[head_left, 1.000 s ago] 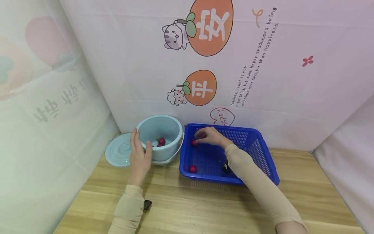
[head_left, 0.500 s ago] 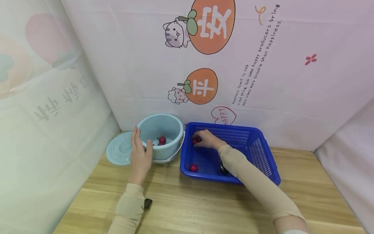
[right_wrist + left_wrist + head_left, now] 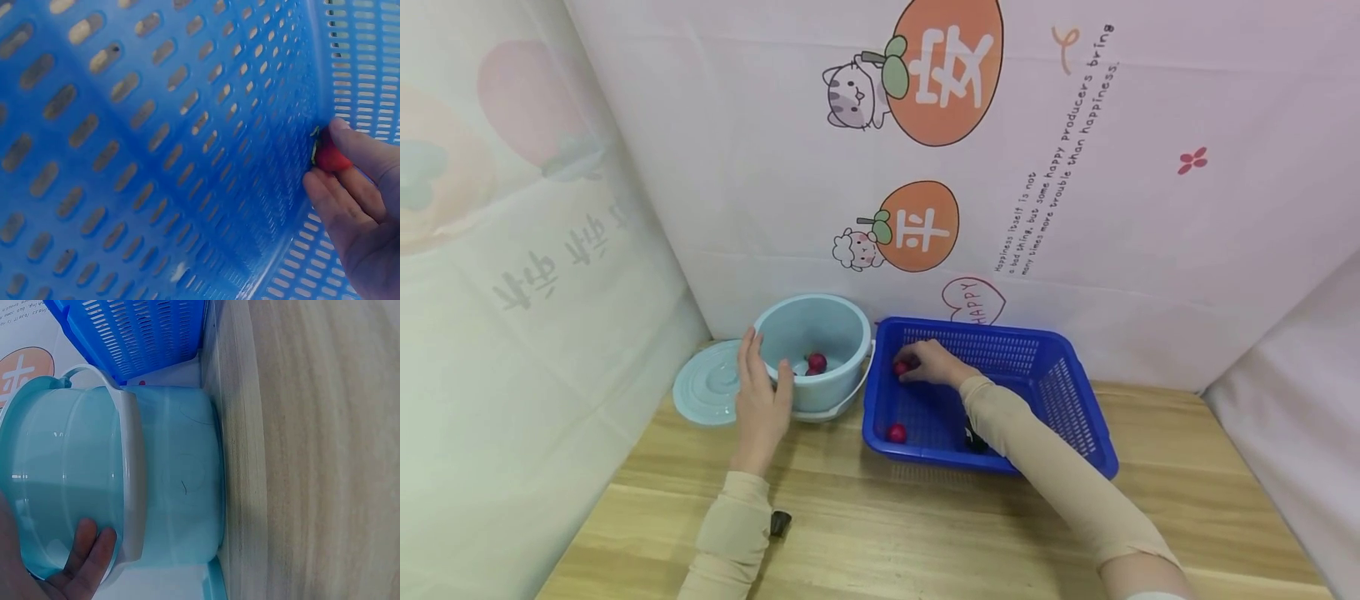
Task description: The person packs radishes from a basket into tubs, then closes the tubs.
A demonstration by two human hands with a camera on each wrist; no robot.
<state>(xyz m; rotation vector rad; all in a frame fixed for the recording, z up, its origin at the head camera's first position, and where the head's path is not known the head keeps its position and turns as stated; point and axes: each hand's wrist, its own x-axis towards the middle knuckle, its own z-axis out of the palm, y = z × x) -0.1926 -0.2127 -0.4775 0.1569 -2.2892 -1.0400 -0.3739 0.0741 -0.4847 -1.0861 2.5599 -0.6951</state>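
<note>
My right hand (image 3: pixel 934 364) reaches into the far left corner of the blue basket (image 3: pixel 992 325). Thumb and fingers pinch a small red radish (image 3: pixel 332 154) with a bit of green on it. Another radish (image 3: pixel 897 433) lies at the basket's near left corner. My left hand (image 3: pixel 762 408) rests against the left side of the light blue bucket (image 3: pixel 820 393), its fingers fairly straight. In the left wrist view, fingertips (image 3: pixel 103 547) touch the bucket's outer wall. Inside the bucket lie a few radishes (image 3: pixel 816 362), partly hidden by the rim.
A light blue lid (image 3: pixel 706 383) lies on the wooden table (image 3: pixel 865 533) left of the bucket. The bucket's white handle (image 3: pixel 132 475) hangs down its front. A printed cloth (image 3: pixel 760 167) stands close behind bucket and basket.
My right hand has moved slightly left and lower, its fingers now around the radish in the far corner. My left hand stays at the bucket.
</note>
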